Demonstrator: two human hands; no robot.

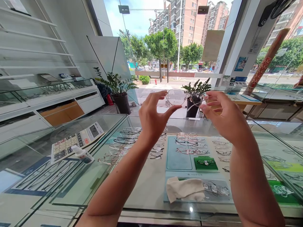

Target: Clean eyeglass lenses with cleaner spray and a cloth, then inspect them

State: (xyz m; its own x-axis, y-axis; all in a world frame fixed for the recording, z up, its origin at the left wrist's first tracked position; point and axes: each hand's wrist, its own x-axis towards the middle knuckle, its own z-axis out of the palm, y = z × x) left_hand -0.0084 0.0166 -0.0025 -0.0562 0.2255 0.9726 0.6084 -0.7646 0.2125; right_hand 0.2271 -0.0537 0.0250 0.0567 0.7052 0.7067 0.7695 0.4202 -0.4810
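A pair of thin-rimmed eyeglasses [176, 97] is held up at chest height above the glass counter, in front of the bright doorway. My left hand [152, 115] grips it at the left lens, thumb below and fingers at the upper left side. On the other side, my right hand [223, 115] pinches the frame near its right end; a slim temple shows slanting by those fingertips. The right lens is partly lost against the plant behind. Below my hands, a beige cleaning cloth [184, 189] lies crumpled on the counter beside several clear-lensed glasses [216, 189].
Rows of eyeglass frames [189, 142] lie in the glass showcase [142, 186]. At the left are a large calculator [78, 142] and a small white bottle [82, 155]. Two potted plants [121, 102] stand near the glass doors [163, 71]. Another display counter [56, 94] runs along the left wall.
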